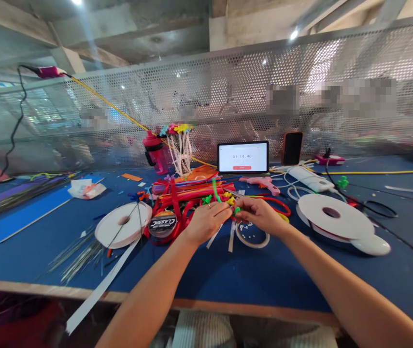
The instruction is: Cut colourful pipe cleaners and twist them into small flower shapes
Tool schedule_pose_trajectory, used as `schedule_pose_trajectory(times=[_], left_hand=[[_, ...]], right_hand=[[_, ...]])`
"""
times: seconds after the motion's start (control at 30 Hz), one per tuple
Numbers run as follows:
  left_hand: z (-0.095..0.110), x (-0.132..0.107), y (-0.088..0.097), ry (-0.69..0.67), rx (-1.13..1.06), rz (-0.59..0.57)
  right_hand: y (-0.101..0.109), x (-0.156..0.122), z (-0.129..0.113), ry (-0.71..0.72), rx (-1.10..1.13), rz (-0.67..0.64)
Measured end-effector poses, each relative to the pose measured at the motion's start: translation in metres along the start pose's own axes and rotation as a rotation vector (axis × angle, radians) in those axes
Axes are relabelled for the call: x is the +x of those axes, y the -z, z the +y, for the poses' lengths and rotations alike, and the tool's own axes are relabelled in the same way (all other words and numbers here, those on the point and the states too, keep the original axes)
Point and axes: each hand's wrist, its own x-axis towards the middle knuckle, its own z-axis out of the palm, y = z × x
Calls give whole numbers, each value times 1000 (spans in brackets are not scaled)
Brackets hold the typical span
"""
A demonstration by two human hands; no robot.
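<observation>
Both hands meet above the middle of the blue table, fingers closed in pinches. A small green twist of pipe cleaner (237, 210) shows at the fingertips of my right hand (262, 216). My left hand (208, 221) is closed close beside it. A green pipe cleaner strip (216, 190) rises behind its fingers; the join between strip and twist is hidden. Below the hands lie white strips (232, 237) and a ring-shaped roll (252, 245) with small white bits inside. Just behind sit a green pipe cleaner piece (206, 199) and a pile of red pipe cleaners (195, 192).
White spools stand left (143, 212) and right (336, 208). Behind are a pink glue gun (262, 183), a tablet (243, 155), a phone (292, 148), a pink bottle (159, 157) and a bunch of pipe-cleaner flowers (179, 133). Thin wires (85, 256) lie left. A perforated metal screen (199, 92) borders the table.
</observation>
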Motion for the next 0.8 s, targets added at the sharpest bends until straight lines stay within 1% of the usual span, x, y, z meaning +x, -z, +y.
schedule_pose_trajectory(times=[0.1, 0.2, 0.37, 0.47, 0.57, 0.67, 0.73, 0.8], left_hand=[[-1, -2, -3, 8, -76, 13], [-1, -4, -6, 34, -132, 27], [-3, -6, -8, 68, -164, 60], [-3, -6, -8, 67, -159, 70], [-4, -6, -7, 52, -120, 47], [-5, -5, -8, 56, -82, 30], [-6, -4, -8, 62, -80, 38], [-6, -4, -9, 72, -104, 58]], right_hand=[[0, -1, 0, 15, -94, -6], [0, -1, 1, 15, -120, -25], [0, -1, 4, 23, -88, 44], [-1, -1, 5, 30, -93, 60], [-1, -2, 2, 18, -92, 53], [0, -2, -1, 5, -53, 12], [1, -1, -1, -11, -6, -20], [2, -1, 1, -24, 46, -12]])
